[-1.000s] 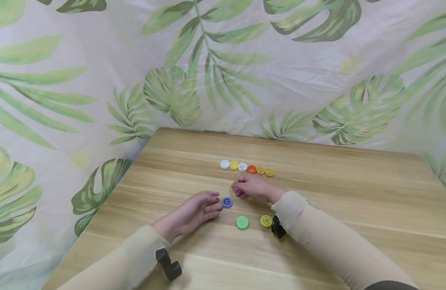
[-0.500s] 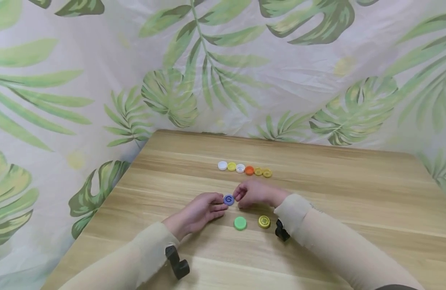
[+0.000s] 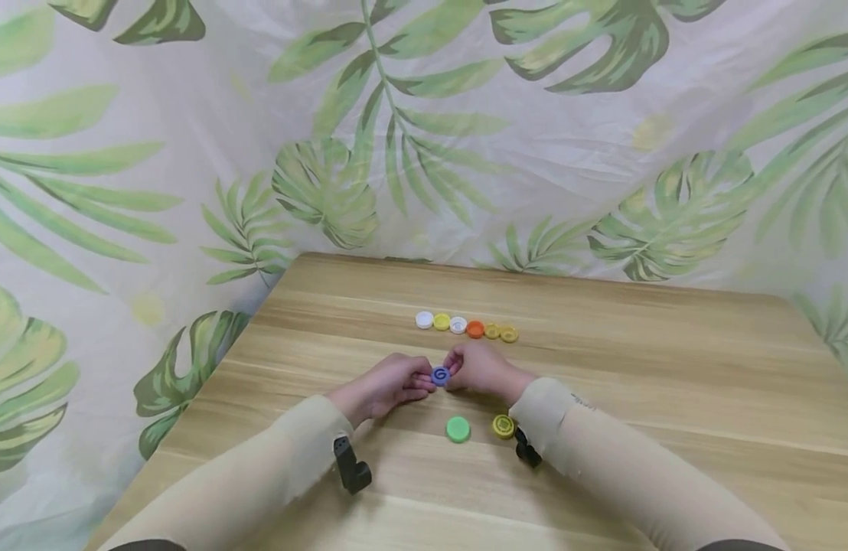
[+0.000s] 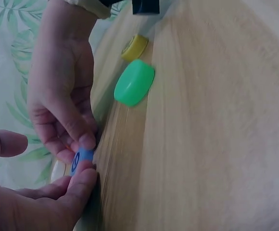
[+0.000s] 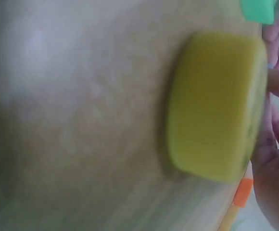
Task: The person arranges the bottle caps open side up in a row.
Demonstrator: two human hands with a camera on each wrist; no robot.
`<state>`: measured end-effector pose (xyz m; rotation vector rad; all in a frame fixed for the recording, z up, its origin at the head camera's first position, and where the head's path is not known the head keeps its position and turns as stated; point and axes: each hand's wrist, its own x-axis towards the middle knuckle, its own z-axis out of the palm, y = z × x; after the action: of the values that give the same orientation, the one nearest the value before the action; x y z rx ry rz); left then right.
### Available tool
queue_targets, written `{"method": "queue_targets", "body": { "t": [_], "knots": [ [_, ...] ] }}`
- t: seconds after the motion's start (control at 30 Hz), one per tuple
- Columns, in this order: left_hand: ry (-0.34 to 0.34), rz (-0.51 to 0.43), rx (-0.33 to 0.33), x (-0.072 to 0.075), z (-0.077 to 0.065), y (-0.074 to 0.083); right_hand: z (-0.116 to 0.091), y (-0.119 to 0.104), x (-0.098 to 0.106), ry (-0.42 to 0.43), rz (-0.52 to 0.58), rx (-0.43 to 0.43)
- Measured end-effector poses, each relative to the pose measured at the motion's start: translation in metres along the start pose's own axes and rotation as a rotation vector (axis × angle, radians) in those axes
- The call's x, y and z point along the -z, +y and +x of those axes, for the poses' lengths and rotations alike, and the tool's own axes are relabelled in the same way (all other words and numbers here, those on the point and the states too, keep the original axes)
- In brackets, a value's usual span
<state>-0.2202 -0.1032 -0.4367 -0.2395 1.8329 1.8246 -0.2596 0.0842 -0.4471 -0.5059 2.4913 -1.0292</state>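
Observation:
A blue bottle cap [image 3: 440, 376] with a dark curled mark on top is between both hands over the middle of the table. My left hand [image 3: 394, 385] pinches its left side with thumb and fingers. From the other side my right hand [image 3: 484, 371] pinches it too. In the left wrist view, thumbs of both hands lie against the blue cap [image 4: 84, 155]. Nearer to me sit a green cap [image 3: 458, 429] and a yellow patterned cap [image 3: 503, 426], the latter close to the right wrist. The yellow cap [image 5: 216, 106] fills much of the right wrist view.
Behind the hands runs a row of caps: white [image 3: 424, 320], yellow [image 3: 441, 321], another white [image 3: 458, 325], orange [image 3: 475, 329] and two golden ones [image 3: 500, 332]. They stand on a wooden table [image 3: 637, 367] with a leaf-patterned cloth [image 3: 451, 130] behind it.
My left hand has moved right and forward with the blue cap. The right hand has come down to the cap and taken hold of its other side. The other caps stay put.

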Motion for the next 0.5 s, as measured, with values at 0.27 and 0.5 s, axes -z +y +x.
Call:
{"method": "queue_targets", "body": {
  "t": [0.27, 0.5],
  "knots": [
    [0.026, 0.131, -0.043, -0.005, 0.016, 0.008, 0.002, 0.002, 0.000, 0.089, -0.095, 0.044],
    [0.062, 0.266, -0.126, -0.008, 0.025, 0.013, 0.001, 0.010, 0.003, 0.121, -0.060, 0.093]
  ]
}}
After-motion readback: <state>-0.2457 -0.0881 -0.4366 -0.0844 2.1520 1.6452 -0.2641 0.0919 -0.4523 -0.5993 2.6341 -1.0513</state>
